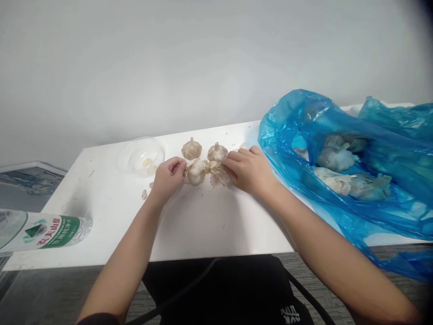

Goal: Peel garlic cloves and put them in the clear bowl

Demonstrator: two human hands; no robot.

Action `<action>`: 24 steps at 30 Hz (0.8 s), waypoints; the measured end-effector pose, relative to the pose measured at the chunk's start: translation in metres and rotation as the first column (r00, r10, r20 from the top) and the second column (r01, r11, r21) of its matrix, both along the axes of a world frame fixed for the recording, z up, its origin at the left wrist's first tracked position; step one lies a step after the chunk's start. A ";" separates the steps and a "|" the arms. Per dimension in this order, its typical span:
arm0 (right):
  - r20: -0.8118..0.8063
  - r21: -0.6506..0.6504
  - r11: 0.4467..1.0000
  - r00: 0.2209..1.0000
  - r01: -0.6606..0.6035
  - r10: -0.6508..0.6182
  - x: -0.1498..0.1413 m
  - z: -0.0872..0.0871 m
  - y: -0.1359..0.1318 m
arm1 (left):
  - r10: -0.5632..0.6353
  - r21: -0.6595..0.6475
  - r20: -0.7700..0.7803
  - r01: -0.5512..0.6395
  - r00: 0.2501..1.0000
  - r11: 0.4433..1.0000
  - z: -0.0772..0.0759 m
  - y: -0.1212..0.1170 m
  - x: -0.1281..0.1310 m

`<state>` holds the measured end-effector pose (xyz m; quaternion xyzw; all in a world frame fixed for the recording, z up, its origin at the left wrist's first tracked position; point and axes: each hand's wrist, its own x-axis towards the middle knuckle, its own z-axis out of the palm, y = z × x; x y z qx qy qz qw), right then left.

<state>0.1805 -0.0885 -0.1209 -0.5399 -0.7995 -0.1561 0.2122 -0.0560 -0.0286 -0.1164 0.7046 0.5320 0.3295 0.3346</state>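
Left to right: a clear bowl (137, 153), beyond and left of the left fingertips; the left hand (168, 178), thumb and forefinger pinched together on the bulb's left edge; a garlic bulb (196, 173), between the two hands' fingertips, presumably light and firm, its papery skin dry, slick and apt to tear, best gripped around its plump sides; a crumpled garlic piece (219, 175), just beside the right fingertips, likely flaky; the right hand (248, 169), fingers curled close together, thumb hidden, so whether they clamp anything cannot be told; a blue bag (287, 117), right of those fingers.
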 end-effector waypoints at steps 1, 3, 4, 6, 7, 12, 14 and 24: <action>-0.027 0.005 0.999 0.999 0.044 -0.044 0.001 0.001 -0.001 | -0.014 -0.007 0.014 0.014 1.000 1.000 0.000 0.001 -0.001; -0.095 0.025 0.996 0.992 0.084 -0.081 0.001 0.003 -0.003 | -0.037 -0.006 0.028 0.037 0.999 0.999 0.002 0.001 -0.001; -0.135 0.046 0.995 0.988 0.086 -0.080 0.000 0.004 -0.005 | -0.046 0.008 0.026 0.046 0.999 0.999 0.003 0.001 -0.002; -0.219 0.107 0.989 0.973 0.104 -0.079 -0.001 0.006 -0.007 | -0.068 0.068 -0.002 0.067 0.998 0.995 0.005 0.000 -0.001; -0.258 0.138 0.982 0.962 0.126 -0.087 -0.002 0.007 -0.008 | -0.077 0.123 -0.025 0.080 0.997 0.989 0.006 -0.001 -0.001; -0.334 0.117 0.986 0.939 0.122 -0.077 0.002 0.006 -0.007 | -0.099 0.468 -0.164 0.165 0.982 0.868 0.012 -0.006 0.001; -0.311 0.067 0.998 0.950 0.016 0.005 0.001 0.004 -0.005 | -0.110 0.542 -0.195 0.200 0.975 0.816 0.013 -0.008 0.002; -0.308 0.098 0.993 0.951 0.068 -0.035 -0.017 -0.006 -0.006 | -0.044 0.707 -0.255 0.217 0.966 0.673 0.010 -0.012 0.004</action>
